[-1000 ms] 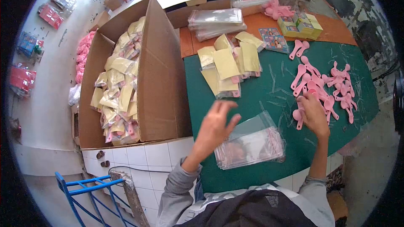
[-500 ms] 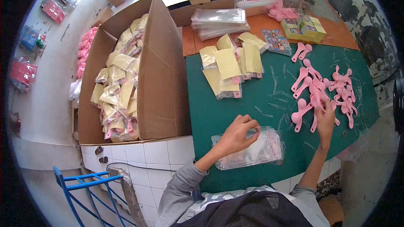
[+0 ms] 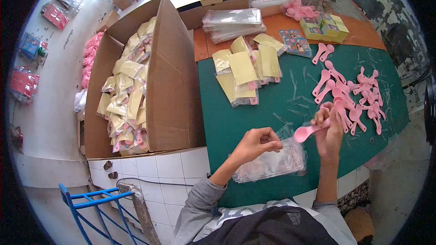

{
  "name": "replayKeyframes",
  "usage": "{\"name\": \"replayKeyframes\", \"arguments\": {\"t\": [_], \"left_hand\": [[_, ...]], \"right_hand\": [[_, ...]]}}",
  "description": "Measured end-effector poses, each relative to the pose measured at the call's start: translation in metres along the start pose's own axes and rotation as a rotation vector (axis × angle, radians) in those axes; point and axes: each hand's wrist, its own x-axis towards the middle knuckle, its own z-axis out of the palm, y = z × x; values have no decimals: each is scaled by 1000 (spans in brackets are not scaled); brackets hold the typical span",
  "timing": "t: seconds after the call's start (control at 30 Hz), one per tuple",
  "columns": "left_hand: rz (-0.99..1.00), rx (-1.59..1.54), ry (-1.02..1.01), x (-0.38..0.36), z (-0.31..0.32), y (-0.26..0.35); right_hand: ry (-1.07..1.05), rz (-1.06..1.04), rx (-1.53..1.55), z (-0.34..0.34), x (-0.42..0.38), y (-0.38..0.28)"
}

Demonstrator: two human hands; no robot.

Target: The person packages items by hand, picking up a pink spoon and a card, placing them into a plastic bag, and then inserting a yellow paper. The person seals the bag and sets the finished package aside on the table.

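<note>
Pink spoon [image 3: 303, 134] hangs by the far right corner of the clear bags [image 3: 271, 163], handle in the right hand [image 3: 329, 138]. Left hand [image 3: 255, 146] curled over them, can't tell if gripping. I'd lead bowl-first, gently.

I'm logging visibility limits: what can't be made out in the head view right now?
All head view:
Pink spoon: handle end hidden by the right hand.
Clear bags: partly covered by the left hand.
Whether the left hand pinches anything: too small to tell.
Printed card: lettering too small.
Cardboard box: floor buried under packets.
</note>
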Motion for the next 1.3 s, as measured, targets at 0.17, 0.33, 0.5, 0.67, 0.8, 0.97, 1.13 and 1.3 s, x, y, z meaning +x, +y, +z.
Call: {"name": "replayKeyframes", "arguments": {"t": [0.17,0.33,0.5,0.67,0.8,0.97,1.13,1.3], "left_hand": [[-25,-25,-18,-3,6,-4],[-37,-90,-12,-7,7,2],[-20,-73,-56,-5,6,-5],[-4,-72,-80,-8,5,-1],[61,-105,-97,-10,11,-1],[190,-90,-7,-17,14,-1],[356,-149,4,-24,12,3],[413,-304,-78,-36,11,2]], "right_hand": [[2,-30,201,22,-12,12],[-132,-31,175,22,-14,16],[-241,-56,47,21,-15,12],[-393,-9,50,23,-16,15],[-395,-93,-367,29,-17,23],[-536,-163,-711,16,7,-22],[-751,232,-617,-96,115,-79],[-242,59,-667,-75,158,-131]]}}
